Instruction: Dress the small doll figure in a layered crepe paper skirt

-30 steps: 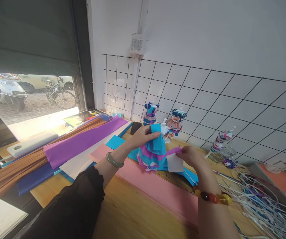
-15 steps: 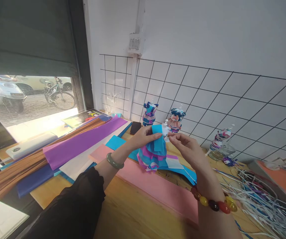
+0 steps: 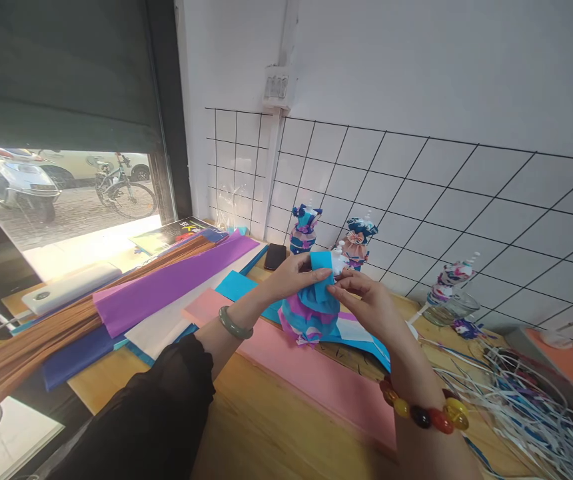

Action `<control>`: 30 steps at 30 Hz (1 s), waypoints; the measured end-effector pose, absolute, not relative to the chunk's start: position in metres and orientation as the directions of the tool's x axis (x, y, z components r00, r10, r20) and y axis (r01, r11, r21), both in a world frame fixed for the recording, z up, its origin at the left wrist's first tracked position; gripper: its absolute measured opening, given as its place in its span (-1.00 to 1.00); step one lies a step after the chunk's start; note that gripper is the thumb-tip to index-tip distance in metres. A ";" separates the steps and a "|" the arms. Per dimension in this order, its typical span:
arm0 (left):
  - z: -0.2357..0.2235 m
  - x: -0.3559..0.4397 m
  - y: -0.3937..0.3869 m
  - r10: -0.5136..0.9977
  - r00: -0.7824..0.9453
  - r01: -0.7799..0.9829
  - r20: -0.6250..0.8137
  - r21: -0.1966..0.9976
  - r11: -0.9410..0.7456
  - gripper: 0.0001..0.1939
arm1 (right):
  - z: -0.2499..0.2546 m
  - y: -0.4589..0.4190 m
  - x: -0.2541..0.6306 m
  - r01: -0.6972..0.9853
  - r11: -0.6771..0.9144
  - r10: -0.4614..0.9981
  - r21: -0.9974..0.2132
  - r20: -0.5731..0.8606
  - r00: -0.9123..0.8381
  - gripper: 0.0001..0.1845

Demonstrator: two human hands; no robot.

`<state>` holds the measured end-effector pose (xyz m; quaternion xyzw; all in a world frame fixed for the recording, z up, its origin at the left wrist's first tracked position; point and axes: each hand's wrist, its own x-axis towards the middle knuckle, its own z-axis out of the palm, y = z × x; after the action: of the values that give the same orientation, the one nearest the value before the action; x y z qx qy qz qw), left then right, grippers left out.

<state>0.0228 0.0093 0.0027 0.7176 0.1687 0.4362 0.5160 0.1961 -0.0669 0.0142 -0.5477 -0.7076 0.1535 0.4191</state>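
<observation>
Between my hands stands a small dress form with a white top and a layered skirt of blue, purple and pink crepe paper. A strip of blue crepe paper lies over its upper part and hangs down the front. My left hand pinches this strip at its left side, thumb in front. My right hand has its fingertips closed on the strip's right edge, just below the white top. Part of the form is hidden behind my fingers.
Pink paper lies across the table, with purple paper and brown paper to the left. Behind are a phone and dressed forms. A glass bowl and tangled strips are at right.
My right fingertips have moved from beside the white top down onto the edge of the blue strip. My left hand keeps its pinch. The view has shifted slightly.
</observation>
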 end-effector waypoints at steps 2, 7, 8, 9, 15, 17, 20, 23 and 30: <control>0.001 0.023 0.010 0.687 0.578 -0.210 0.440 0.894 -0.395 -0.58 | 0.014 -0.067 0.196 0.661 0.357 0.899 -0.659 0.435 -0.052 -0.68; -0.002 0.024 0.010 0.662 0.596 -0.224 0.455 0.885 -0.407 -0.47 | 0.018 -0.068 0.193 0.696 0.381 0.888 -0.609 0.450 -0.092 -0.65; -0.002 0.025 0.011 0.659 0.593 -0.222 0.462 0.881 -0.417 -0.47 | 0.018 -0.068 0.193 0.702 0.378 0.889 -0.603 0.449 -0.093 -0.65; -0.003 0.025 0.011 0.658 0.592 -0.221 0.465 0.879 -0.423 -0.47 | 0.018 -0.068 0.193 0.707 0.376 0.889 -0.599 0.449 -0.092 -0.66; -0.003 0.026 0.013 0.625 0.600 -0.248 0.499 0.859 -0.447 -0.46 | 0.018 -0.068 0.193 0.735 0.366 0.887 -0.571 0.452 -0.091 -0.69; -0.003 0.026 0.013 0.622 0.596 -0.249 0.508 0.853 -0.458 -0.47 | 0.018 -0.069 0.193 0.740 0.352 0.893 -0.573 0.443 -0.082 -0.72; -0.004 0.027 0.014 0.625 0.590 -0.248 0.511 0.852 -0.462 -0.47 | 0.018 -0.069 0.193 0.734 0.331 0.907 -0.593 0.414 -0.075 -0.73; -0.005 0.027 0.013 0.632 0.587 -0.239 0.506 0.854 -0.462 -0.48 | 0.017 -0.069 0.194 0.731 0.328 0.914 -0.599 0.397 -0.084 -0.73; -0.005 0.028 0.010 0.648 0.569 -0.200 0.505 0.850 -0.487 -0.54 | 0.014 -0.065 0.198 0.716 0.317 0.915 -0.622 0.400 -0.057 -0.69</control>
<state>0.0280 0.0099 -0.0049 0.7423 0.1511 0.4387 0.4834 0.1982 -0.0654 0.0142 -0.5698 -0.7154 0.1297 0.3831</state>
